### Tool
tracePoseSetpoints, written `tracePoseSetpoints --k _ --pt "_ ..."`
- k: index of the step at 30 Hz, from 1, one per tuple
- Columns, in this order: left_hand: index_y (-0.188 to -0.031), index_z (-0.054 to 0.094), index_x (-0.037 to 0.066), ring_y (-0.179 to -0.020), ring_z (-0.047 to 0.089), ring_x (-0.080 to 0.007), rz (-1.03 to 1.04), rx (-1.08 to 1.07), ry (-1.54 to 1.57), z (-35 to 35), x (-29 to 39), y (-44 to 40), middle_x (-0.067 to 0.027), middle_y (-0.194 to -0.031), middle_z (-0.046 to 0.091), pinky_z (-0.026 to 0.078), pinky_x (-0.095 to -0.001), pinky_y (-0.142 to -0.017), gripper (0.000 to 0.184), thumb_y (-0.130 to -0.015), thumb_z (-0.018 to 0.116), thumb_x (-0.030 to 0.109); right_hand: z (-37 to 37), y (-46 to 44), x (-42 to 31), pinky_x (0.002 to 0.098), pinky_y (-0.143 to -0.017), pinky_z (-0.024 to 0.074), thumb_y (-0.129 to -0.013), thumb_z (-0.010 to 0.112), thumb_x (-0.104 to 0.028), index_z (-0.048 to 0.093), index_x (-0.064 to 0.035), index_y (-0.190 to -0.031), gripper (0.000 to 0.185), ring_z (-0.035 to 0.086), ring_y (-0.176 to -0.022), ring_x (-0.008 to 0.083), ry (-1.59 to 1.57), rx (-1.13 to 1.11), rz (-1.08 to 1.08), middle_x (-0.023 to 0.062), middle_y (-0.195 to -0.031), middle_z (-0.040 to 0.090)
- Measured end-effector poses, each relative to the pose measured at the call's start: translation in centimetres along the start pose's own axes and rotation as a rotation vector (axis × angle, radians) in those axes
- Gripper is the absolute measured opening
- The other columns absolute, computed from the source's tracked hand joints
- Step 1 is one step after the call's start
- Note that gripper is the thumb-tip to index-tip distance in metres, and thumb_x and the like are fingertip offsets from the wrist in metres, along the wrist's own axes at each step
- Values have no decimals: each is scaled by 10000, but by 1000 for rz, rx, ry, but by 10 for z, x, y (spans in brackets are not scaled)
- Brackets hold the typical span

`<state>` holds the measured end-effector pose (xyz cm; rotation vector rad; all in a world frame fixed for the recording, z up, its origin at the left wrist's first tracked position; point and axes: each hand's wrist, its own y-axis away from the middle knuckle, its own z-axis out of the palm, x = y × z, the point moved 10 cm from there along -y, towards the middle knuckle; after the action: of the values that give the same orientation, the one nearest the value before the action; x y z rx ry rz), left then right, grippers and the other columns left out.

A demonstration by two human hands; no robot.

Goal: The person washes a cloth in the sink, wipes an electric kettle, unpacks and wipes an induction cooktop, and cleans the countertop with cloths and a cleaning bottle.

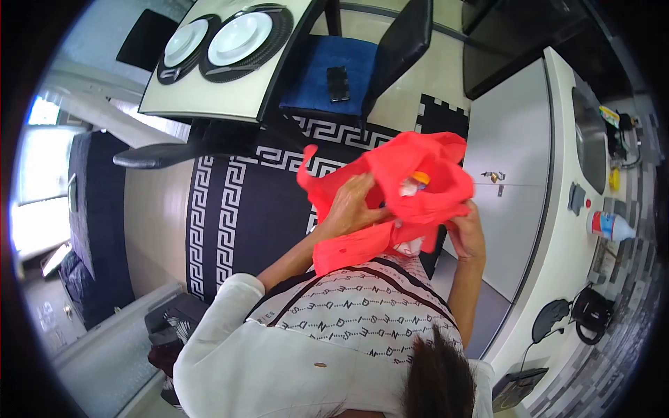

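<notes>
A soft, crumpled bright-red bag (435, 150) hangs between the left hand (352, 202) and the right hand (467, 233), its mouth gaping. Inside, between the hands, show an orange piece (420, 177) and something white (409, 187). A narrow red strip juts out beyond the left hand.

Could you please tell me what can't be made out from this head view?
All in the head view:
Most contents of the red bag: hidden by its own folds; an orange item shows, but too little to identify.
Fingertips of the left hand: covered by the bag.
Some fingers of the right hand: behind the bag.
Bottle label wording: too small and blurred.
</notes>
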<state>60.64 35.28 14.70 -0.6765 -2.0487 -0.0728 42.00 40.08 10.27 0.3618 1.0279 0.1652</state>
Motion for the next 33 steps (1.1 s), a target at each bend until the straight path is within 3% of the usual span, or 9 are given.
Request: tracePoseSetpoints --k 5,9,11,15,17,21,23,28,33 --pt "-1222 383 30 -836 534 -302 -34 -70 -48 3 -19 34 -163 -921 565 436 -392 -708 609 -713 683 179 44 -12 -3 276 -870 409 -726 518 43 583 -37 -1102 390 527 -1023 194 670 -138 -194 84 -1068 554" --pt "-1193 418 20 -772 532 -259 -201 -200 107 -4 -49 54 -132 -891 565 438 -359 -650 580 -699 696 142 6 -7 -29 366 -857 419 -649 669 -116 636 -68 -940 296 512 -1002 301 1078 466 -646 143 -1078 539" --pt "-1178 435 15 -740 530 -237 -280 -235 182 -8 -67 58 -117 -877 565 439 -342 -621 565 -692 703 124 8 -29 -10 378 -808 430 -632 650 -141 640 -48 -868 253 514 -958 292 1013 412 -574 138 -1057 543" --pt "-1149 470 5 -676 527 -194 -346 -239 265 -12 -97 51 -87 -848 564 441 -308 -564 537 -678 716 87 97 -83 75 409 -767 435 -535 587 -80 665 -65 -706 188 564 -900 324 965 -154 -273 157 -732 619" --pt "-1121 488 3 -661 531 -197 -347 -239 265 -6 -107 53 -88 -832 567 442 -311 -554 500 -683 709 102 137 -61 68 425 -636 453 -573 637 -192 682 -110 -775 223 596 -742 325 1096 -283 -371 153 -678 607" --pt "-1038 528 6 -667 551 -251 -265 -116 201 -21 -120 23 -123 -798 580 445 -359 -571 403 -713 670 198 116 -62 67 418 -642 455 -586 679 -212 667 -76 -850 297 593 -752 311 900 -159 -640 140 -757 615" --pt "-996 547 7 -669 561 -279 -187 36 123 -55 -134 -13 -140 -781 586 447 -382 -580 373 -728 650 246 60 -40 34 422 -659 458 -599 707 -226 635 -46 -930 383 586 -751 300 807 143 -823 129 -811 609" --pt "-892 596 10 -676 586 -347 29 391 -167 -147 -179 -127 -183 -739 601 451 -441 -601 377 -767 600 365 -98 22 47 285 -713 483 -686 701 -208 629 -49 -956 322 614 -801 165 446 546 -387 81 -873 646" --pt "-938 619 18 -791 583 -431 30 344 -730 -123 -317 -270 -237 -818 624 448 -484 -659 524 -711 542 484 -181 135 79 251 -733 482 -744 658 -170 639 -71 -969 247 625 -820 141 338 903 -134 69 -884 658"
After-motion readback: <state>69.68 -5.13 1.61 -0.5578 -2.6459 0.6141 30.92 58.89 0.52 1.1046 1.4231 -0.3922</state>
